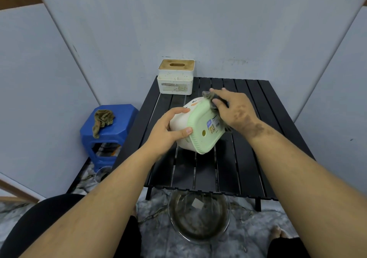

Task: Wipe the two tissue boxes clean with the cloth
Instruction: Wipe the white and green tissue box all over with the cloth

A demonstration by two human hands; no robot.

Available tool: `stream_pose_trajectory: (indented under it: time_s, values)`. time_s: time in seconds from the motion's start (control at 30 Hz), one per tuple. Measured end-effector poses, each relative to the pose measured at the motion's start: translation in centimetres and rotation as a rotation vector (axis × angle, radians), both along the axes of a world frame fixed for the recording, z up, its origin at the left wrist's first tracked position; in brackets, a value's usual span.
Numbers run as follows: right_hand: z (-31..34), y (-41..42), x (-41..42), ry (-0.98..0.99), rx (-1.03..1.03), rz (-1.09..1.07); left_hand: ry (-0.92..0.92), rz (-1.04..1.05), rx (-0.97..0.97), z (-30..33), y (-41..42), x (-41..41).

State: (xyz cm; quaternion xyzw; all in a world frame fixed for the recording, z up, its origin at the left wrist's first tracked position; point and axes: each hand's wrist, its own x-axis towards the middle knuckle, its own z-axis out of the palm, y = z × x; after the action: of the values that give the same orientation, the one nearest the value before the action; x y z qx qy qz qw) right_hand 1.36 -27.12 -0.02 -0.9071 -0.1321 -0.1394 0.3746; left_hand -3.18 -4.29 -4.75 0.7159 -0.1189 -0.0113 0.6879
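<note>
A rounded white tissue box with a pale green base [200, 130] is tipped on its side over the black slatted table [248, 158], its underside facing me. My left hand [170, 128] grips its white body, thumb on the green rim. My right hand [232, 108] presses a dark grey cloth [210, 98] against the box's upper right edge, fingers curled over the cloth. A second tissue box [175, 78], white with a wooden slotted lid and speckled with dirt, stands upright at the table's far left corner.
A blue plastic stool [109, 134] with a brown rag [103, 119] on it stands left of the table. A glass bowl of murky water [198, 218] sits on the floor under the table's near edge. Grey walls close in behind and on both sides.
</note>
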Motion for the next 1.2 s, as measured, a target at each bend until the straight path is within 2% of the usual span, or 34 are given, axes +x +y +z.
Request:
stream_pose_trajectory:
  time_s: [0.13, 0.33, 0.8, 0.97, 1.2]
  values:
    - [-1.7, 3.0, -3.1, -0.054, 0.148, 0.149, 0.013, 0.027, -0.074, -0.4, 0.0, 0.1]
    - [-5.6, 5.4, -5.9, -0.200, 0.362, 0.259, 0.003, 0.087, -0.064, -0.6, 0.1, -0.1]
    - [-9.4, 4.7, -8.0, -0.314, 0.302, 0.219, 0.066, 0.115, -0.084, -0.4, 0.4, -0.4]
    - [-10.0, 4.0, -8.4, -0.172, 0.442, 0.112, 0.086, 0.142, -0.094, 0.2, 0.6, 0.0]
    - [-9.5, 6.1, -8.5, -0.216, 0.292, 0.143, 0.069, 0.220, -0.010, 0.8, 0.1, -0.1]
